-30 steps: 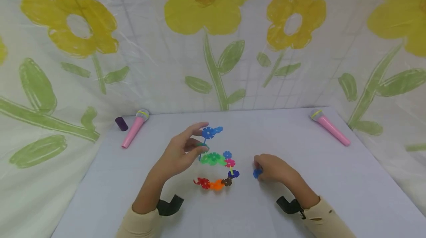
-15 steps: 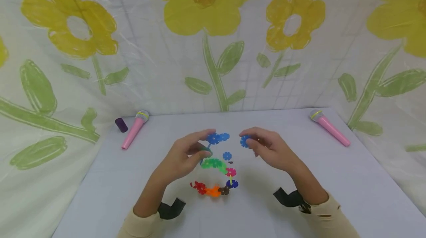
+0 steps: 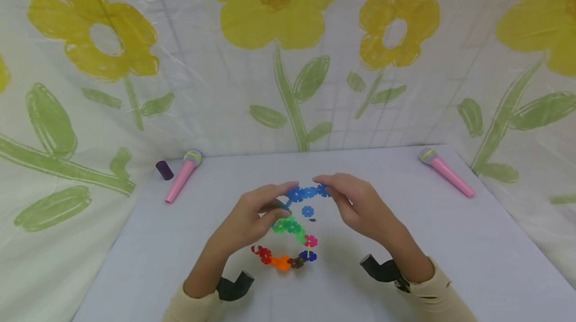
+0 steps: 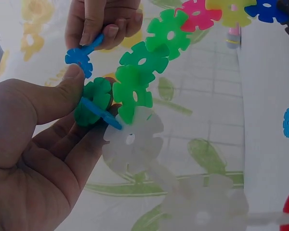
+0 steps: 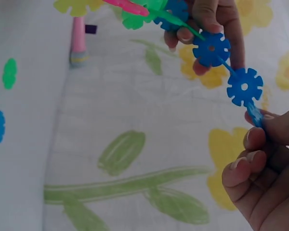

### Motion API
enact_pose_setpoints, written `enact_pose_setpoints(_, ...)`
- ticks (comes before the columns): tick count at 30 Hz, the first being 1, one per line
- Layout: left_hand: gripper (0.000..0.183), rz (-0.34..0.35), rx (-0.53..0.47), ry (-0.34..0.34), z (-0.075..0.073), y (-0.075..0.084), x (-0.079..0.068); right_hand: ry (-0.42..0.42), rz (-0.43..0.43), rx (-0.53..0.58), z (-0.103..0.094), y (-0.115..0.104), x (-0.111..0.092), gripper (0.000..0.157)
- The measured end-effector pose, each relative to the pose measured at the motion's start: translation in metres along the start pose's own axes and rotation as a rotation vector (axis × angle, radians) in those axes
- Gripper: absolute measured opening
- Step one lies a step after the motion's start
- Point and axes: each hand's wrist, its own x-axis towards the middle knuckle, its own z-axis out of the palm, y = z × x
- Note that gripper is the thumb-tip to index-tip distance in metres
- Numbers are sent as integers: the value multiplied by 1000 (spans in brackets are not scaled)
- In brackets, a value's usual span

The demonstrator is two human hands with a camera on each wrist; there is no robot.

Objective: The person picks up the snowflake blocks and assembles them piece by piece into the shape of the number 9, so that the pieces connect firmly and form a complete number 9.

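Note:
A chain of notched plastic snowflake discs hangs between my hands and over the table. Its green discs (image 3: 288,225), pink disc (image 3: 310,240), orange disc (image 3: 282,262) and red disc (image 3: 264,255) curve away below. My left hand (image 3: 247,219) pinches the chain near its blue end, thumb and fingers around a green disc (image 4: 94,98) in the left wrist view. My right hand (image 3: 364,209) pinches a blue disc (image 5: 255,115) by its edge. That disc meets the rim of the chain's end blue disc (image 5: 244,87). Whitish discs (image 4: 133,139) of the chain show blurred in the left wrist view.
A loose blue disc (image 3: 308,211) lies on the white table (image 3: 396,162) beneath the hands, and a loose green disc (image 5: 9,73) nearby. Pink toy microphones (image 3: 181,180) lie at back left and right; a purple cylinder (image 3: 164,170) is at the left. A flowered cloth (image 3: 216,112) hangs behind.
My right hand has lifted a blue disc from the table and brought it leftward to the chain's blue end. My left hand has shifted slightly right, and the hanging chain has swung lower and left.

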Motion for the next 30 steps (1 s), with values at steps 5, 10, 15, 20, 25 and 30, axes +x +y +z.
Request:
enact_pose_setpoints(5, 60, -15, 4, -10, 1, 3, 0, 3, -37, -12, 0, -2, 0, 35)
enact_pose_setpoints(10, 62, -27, 10, -37, 3, 6, 0, -2, -47, -31, 3, -3, -1, 32)
enact_pose_setpoints(15, 62, -44, 44, -46, 5, 8, 0, 18, -38, -23, 7, -2, -2, 31)
enact_pose_setpoints(20, 61, -53, 45, -41, 6, 10, 0, 19, -38, -6, 9, 1, -3, 31)
enact_pose_setpoints(25, 60, -44, 55, -30, 7, 10, 0, 9, -46, -6, 10, 3, -1, 33)
enact_pose_setpoints(30, 61, -30, 56, -27, 7, 8, 1, 5, -61, 23, 14, 7, -1, 34)
